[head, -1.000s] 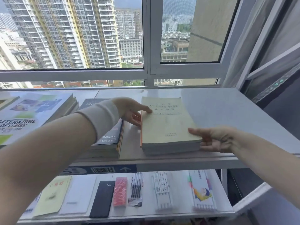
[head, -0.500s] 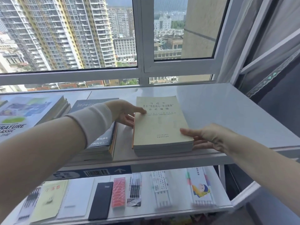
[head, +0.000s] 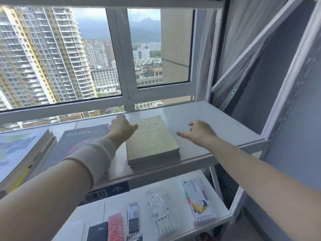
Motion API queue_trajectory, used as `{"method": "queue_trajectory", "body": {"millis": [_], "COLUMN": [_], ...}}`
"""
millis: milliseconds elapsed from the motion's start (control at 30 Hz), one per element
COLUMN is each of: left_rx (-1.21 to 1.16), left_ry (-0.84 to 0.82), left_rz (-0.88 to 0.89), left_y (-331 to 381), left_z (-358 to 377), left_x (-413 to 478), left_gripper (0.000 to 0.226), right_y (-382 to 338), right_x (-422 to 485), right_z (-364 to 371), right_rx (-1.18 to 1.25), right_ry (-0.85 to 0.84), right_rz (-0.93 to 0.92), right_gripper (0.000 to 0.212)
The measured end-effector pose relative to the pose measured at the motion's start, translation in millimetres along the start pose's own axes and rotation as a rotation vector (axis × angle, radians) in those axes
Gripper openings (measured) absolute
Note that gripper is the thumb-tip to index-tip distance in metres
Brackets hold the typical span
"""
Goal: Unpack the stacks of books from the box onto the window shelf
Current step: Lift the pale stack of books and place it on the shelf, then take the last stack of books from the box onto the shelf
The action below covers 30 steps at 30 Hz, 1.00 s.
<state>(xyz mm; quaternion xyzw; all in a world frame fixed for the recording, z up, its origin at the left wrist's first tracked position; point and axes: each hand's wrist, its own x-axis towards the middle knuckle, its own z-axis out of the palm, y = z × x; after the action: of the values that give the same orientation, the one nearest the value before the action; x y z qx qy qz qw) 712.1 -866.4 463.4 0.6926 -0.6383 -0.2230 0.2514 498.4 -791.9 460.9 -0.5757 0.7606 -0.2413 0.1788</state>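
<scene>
A stack of books with a pale yellow cover (head: 152,140) lies flat on the white window shelf (head: 217,122). My left hand (head: 122,126) rests open at the stack's far left corner, thumb touching the cover. My right hand (head: 199,132) hovers open to the right of the stack, fingers spread, apart from it. Left of the yellow stack sits a stack topped by a dark book (head: 81,141), and further left a stack of larger colourful books (head: 19,150). The box is out of view.
The window frame (head: 125,100) rises right behind the shelf. A lower shelf (head: 173,185) holds pen packs, a red case and a black notebook. A grey metal rack upright (head: 281,119) stands to the right, and the top shelf's right part is bare.
Both hands have let go of the yellow stack. My right hand moved off its right edge and opened; my left slid to its far corner. The camera tilted upward.
</scene>
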Motion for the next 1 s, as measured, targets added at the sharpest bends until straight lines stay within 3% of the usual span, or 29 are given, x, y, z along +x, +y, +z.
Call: {"method": "queue_trajectory", "body": {"millis": [133,267,400,733,1000], "left_rx": [0.106,0.341,0.457,0.418,0.477], "left_ry": [0.025,-0.004,-0.087,-0.306,-0.457], "left_rz": [0.297,0.509,0.692,1.039,1.423], "left_y": [15,19,40,159,238], "left_z": [2,15,41,153,288], "left_x": [-43,-102,-170,-395,-654], "left_gripper": [0.053,0.049,0.046,0.048,0.049], "right_y": [11,35,71,229,401], "right_x": [-46,-108,-181,-405,-650], "right_z": [-12,-10,-22,-130,-198], "right_rx": [-0.368,-0.591,-0.645,-0.736,-0.732], "right_ry": [0.185,0.216,0.213,0.246,0.196], "right_rz": [0.030,0.072,0.165,0.577,0.943], "right_gripper": [0.060,0.050,0.055,0.052,0.054]}}
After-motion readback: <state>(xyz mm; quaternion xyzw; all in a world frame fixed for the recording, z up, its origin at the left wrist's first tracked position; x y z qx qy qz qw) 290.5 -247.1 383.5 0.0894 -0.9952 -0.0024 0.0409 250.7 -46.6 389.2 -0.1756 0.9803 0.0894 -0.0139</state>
